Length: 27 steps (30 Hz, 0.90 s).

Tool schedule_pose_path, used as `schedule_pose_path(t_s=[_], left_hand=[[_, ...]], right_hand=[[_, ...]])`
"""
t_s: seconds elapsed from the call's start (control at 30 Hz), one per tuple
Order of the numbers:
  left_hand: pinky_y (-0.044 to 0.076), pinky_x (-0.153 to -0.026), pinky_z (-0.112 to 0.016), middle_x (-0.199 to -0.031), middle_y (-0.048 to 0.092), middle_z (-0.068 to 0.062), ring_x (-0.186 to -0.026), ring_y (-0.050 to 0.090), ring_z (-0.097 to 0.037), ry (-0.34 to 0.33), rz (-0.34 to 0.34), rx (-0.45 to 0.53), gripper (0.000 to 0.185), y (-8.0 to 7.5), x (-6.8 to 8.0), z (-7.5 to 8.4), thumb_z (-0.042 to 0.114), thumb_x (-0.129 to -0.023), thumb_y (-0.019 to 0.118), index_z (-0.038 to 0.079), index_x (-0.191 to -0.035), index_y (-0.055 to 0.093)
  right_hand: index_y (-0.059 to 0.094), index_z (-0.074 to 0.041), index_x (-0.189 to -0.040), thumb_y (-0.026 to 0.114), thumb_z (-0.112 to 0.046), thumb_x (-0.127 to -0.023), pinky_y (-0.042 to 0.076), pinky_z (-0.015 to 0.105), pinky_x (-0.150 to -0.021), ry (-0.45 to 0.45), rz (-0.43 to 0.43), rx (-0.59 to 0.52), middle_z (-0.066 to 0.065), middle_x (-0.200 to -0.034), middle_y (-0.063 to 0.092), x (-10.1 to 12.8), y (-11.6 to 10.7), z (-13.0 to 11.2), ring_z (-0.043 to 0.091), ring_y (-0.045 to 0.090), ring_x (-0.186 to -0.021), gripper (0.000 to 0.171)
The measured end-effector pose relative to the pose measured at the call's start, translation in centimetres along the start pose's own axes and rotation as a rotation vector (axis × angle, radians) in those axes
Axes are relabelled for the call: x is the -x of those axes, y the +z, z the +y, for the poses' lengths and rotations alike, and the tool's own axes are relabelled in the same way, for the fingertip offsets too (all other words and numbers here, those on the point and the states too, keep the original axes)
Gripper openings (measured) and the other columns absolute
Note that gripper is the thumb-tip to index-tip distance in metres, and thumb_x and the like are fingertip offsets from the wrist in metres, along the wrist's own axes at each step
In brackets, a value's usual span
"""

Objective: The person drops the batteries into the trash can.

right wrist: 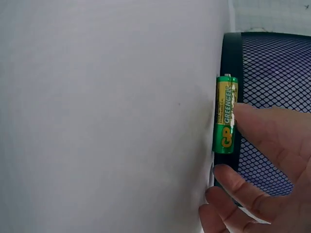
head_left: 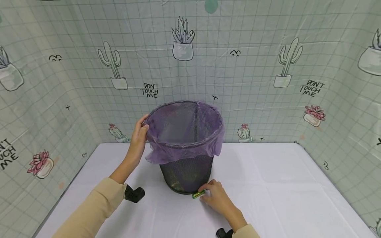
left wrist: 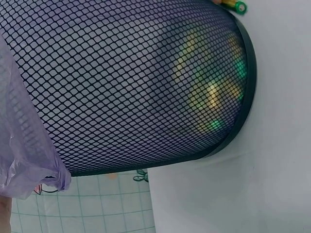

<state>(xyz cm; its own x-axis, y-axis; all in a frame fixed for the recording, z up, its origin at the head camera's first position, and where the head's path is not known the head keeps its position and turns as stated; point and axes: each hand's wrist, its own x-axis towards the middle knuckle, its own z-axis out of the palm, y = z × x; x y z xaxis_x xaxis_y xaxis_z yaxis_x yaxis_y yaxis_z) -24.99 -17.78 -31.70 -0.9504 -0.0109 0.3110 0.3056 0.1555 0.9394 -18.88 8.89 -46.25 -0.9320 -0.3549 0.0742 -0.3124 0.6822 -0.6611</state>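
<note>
A: What could go wrong here?

B: The battery [right wrist: 225, 114] lies on the table [head_left: 268, 185], touching the foot of the bin [head_left: 187, 172]. The right hand [head_left: 218, 198] has its fingers [right wrist: 265, 133] curled on it, a fingertip on the casing. It is round and smooth, so I judge a loose pinch could let it roll away along the bin's base, or wedge tighter against the rim there.

A: And the bin itself?

B: The left hand [head_left: 138, 140] grips the bin's top rim, fingers curled over the purple bag [head_left: 184, 148]. A pull there could tip the light mesh bin or drag the bag off.

A: Anything hard to see?

B: Inside the bin, yellow and green blurs show through the mesh at the bottom; probably more batteries, but I cannot tell. The right thumb is hidden, so how firm the grip is stays unclear.
</note>
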Motion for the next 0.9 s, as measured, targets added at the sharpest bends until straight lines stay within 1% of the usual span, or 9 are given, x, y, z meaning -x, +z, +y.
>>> schedule_pose_path(t_s=[0.17, 0.3, 0.47, 0.63, 0.77, 0.9], left_hand=[[0.030, -0.094, -0.036, -0.145, 0.025, -0.013, -0.123, 0.032, -0.024, 0.000, 0.003, 0.008, 0.051, -0.01, -0.01, 0.08, 0.024, -0.097, 0.029, 0.015, -0.147, 0.024], [0.030, -0.094, -0.037, -0.145, 0.025, -0.014, -0.123, 0.032, -0.026, 0.002, 0.001, 0.004, 0.051, -0.03, -0.01, 0.10, 0.024, -0.097, 0.028, 0.014, -0.147, 0.023], [0.029, -0.097, -0.041, -0.148, 0.022, -0.013, -0.127, 0.029, -0.027, 0.002, -0.006, 0.006, 0.051, -0.12, 0.02, -0.03, 0.024, -0.098, 0.028, 0.014, -0.147, 0.022], [0.029, -0.099, -0.043, -0.149, 0.021, -0.012, -0.128, 0.029, -0.028, -0.001, -0.016, 0.007, 0.051, -0.19, 0.12, -0.27, 0.025, -0.098, 0.028, 0.014, -0.148, 0.021], [0.030, -0.097, -0.041, -0.149, 0.022, -0.011, -0.126, 0.030, -0.027, 0.003, -0.019, -0.001, 0.051, -0.25, 0.17, -0.27, 0.026, -0.098, 0.028, 0.015, -0.147, 0.021], [0.031, -0.093, -0.036, -0.147, 0.025, -0.011, -0.121, 0.033, -0.025, 0.002, -0.011, 0.000, 0.051, -0.20, 0.10, -0.13, 0.025, -0.098, 0.028, 0.015, -0.147, 0.022]], right_hand=[[0.071, -0.015, -0.082, 0.072, -0.013, -0.075, 0.036, 0.034, -0.070, -0.011, -0.012, 0.027, 0.007, -0.095, 0.055, 0.09, -0.06, -0.31, 0.020, 0.042, -0.085, 0.007], [0.072, -0.015, -0.079, 0.072, -0.014, -0.075, 0.034, 0.032, -0.069, -0.022, -0.014, 0.054, 0.005, -0.092, 0.054, 0.05, 0.00, -0.33, 0.018, 0.041, -0.083, 0.005], [0.072, -0.014, -0.079, 0.075, -0.019, -0.073, 0.036, 0.036, -0.070, -0.036, -0.019, 0.101, 0.006, -0.093, 0.053, 0.09, 0.21, -0.29, 0.019, 0.041, -0.083, 0.008], [0.069, -0.017, -0.078, 0.077, -0.021, -0.072, 0.038, 0.040, -0.072, -0.030, -0.045, 0.157, 0.007, -0.097, 0.052, 0.32, 0.64, -0.42, 0.020, 0.041, -0.085, 0.010], [0.067, -0.018, -0.078, 0.077, -0.022, -0.072, 0.036, 0.038, -0.070, -0.057, -0.040, 0.211, 0.006, -0.094, 0.049, 0.30, 0.78, -0.59, 0.020, 0.039, -0.085, 0.013], [0.065, -0.018, -0.078, 0.076, -0.024, -0.073, 0.036, 0.036, -0.069, -0.061, -0.051, 0.226, 0.006, -0.096, 0.050, 0.38, 0.34, -0.91, 0.020, 0.038, -0.086, 0.014]])
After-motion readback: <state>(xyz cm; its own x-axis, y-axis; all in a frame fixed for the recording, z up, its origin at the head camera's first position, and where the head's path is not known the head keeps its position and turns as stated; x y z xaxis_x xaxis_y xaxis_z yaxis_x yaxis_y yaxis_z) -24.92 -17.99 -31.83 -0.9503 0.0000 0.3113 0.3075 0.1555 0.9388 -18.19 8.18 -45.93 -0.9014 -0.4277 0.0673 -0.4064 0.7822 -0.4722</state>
